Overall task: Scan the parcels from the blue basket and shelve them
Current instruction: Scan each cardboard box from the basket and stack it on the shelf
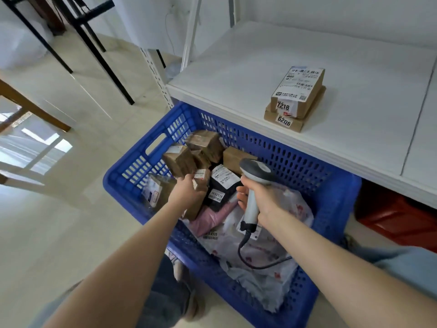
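Blue basket [331, 185] holds parcels [267, 247]; left hand [189, 192] grip curled round cardboard box [197, 209]; right hand [264, 200] grip wraps scanner [256, 169].

Jumbled parcels [205, 144] in blue basket [307, 166], two boxes [298, 91] on shelf [236, 67]

shelf [236, 67]: 2 stacked boxes [298, 91], upper right. 1 blue basket [132, 166], 1 scanner [254, 188], 1 black bag [222, 188], 1 pink bag [210, 217].

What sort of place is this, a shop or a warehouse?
Most likely a small parcel depot or pickup point. A blue basket holds labelled parcels, the left hand grips one cardboard parcel, the right hand grips a barcode scanner, and two numbered boxes sit stacked on a white shelf.
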